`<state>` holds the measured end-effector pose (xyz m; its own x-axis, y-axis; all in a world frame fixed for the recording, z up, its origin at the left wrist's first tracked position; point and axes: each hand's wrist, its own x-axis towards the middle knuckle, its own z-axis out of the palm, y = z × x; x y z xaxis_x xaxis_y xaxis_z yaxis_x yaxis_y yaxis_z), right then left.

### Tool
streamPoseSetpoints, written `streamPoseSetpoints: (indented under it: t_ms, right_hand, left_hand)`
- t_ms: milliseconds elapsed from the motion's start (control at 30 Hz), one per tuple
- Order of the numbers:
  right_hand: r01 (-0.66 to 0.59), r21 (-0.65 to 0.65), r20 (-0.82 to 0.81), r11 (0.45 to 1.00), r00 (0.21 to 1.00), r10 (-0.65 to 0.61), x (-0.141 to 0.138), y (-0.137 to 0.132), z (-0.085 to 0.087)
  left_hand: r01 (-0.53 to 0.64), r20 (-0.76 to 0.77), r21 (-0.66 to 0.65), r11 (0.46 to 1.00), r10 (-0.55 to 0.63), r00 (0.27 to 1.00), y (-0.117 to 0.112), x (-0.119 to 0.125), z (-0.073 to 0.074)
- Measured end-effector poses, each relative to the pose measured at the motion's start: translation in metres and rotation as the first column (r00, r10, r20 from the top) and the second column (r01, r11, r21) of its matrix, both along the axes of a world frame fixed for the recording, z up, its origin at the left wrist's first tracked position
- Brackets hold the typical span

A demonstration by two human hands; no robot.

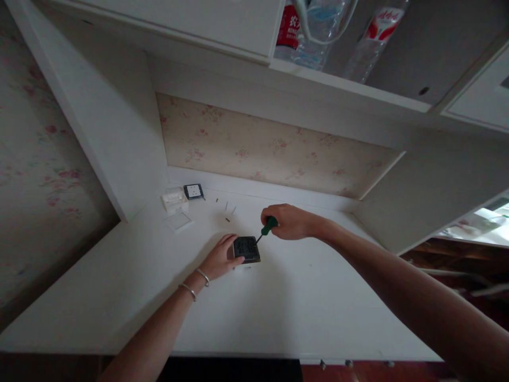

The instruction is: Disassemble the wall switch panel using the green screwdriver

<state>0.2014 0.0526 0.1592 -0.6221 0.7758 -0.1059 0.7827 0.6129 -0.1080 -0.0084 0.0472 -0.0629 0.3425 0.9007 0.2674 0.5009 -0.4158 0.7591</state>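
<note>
My left hand (221, 257) grips a black socket module (245, 248) by its left side, with its dark back facing up, over the white desktop. A green-handled screwdriver (269, 225) is held in my right hand (289, 222). Its thin shaft slants down to the left, and the tip meets the right part of the module's back. Whether the tip sits in a screw is too small to tell. Small pieces lie just below the module, partly covered by it.
A second socket (194, 191), face up, lies at the back left beside a white box (174, 199) and a white frame (180, 220). Several small screws (227, 219) are scattered behind my hands. Plastic bottles (374, 42) stand on the shelf above the desk (326, 307).
</note>
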Motion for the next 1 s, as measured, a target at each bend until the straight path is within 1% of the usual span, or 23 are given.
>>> streamPoseSetpoints:
  t_ms: [133, 200, 267, 333, 400, 533, 667, 833, 900, 1000]
  right_hand:
    - [0.068, 0.084, -0.012, 0.994, 0.998, -0.067, 0.002, 0.0, -0.005]
    - [0.028, 0.096, -0.012, 0.995, 1.0, -0.027, 0.004, 0.001, -0.008]
    - [-0.033, 0.087, -0.011, 0.996, 0.999, 0.034, 0.006, 0.003, -0.008]
    - [-0.061, 0.075, -0.006, 0.995, 0.998, 0.061, 0.008, 0.005, -0.007]
    - [-0.064, 0.075, 0.0, 0.995, 0.998, 0.064, 0.009, 0.005, -0.005]
    - [-0.058, 0.076, -0.015, 0.995, 0.998, 0.06, 0.011, 0.003, -0.002]
    - [-0.039, 0.083, -0.034, 0.996, 0.999, 0.042, 0.015, 0.0, -0.001]
    - [-0.073, 0.053, -0.037, 0.996, 0.997, 0.075, 0.02, -0.001, -0.004]
    - [-0.026, 0.046, -0.058, 0.999, 0.998, 0.029, 0.018, -0.002, -0.005]
    - [0.098, 0.074, -0.102, 0.992, 0.991, -0.09, 0.011, -0.005, -0.009]
  left_hand:
    - [0.008, -0.026, -0.004, 1.0, -0.008, 1.0, 0.001, -0.001, -0.002]
    - [0.0, -0.027, 0.02, 1.0, 0.0, 1.0, 0.002, 0.0, -0.003]
    - [-0.015, -0.034, 0.061, 0.998, 0.017, 0.999, 0.003, 0.001, -0.003]
    - [-0.041, -0.055, 0.105, 0.994, 0.047, 0.997, 0.004, 0.002, -0.003]
    - [-0.07, -0.081, 0.148, 0.987, 0.082, 0.993, 0.003, 0.003, -0.001]
    - [-0.091, -0.122, 0.207, 0.974, 0.118, 0.985, -0.001, 0.002, 0.002]
    - [-0.103, -0.148, 0.247, 0.963, 0.143, 0.979, -0.004, 0.001, 0.004]
    - [-0.114, -0.18, 0.26, 0.959, 0.164, 0.97, -0.005, 0.001, 0.007]
    - [-0.127, -0.186, 0.26, 0.957, 0.178, 0.966, -0.006, 0.002, 0.008]
    - [-0.131, -0.184, 0.271, 0.954, 0.185, 0.965, -0.007, 0.003, 0.01]
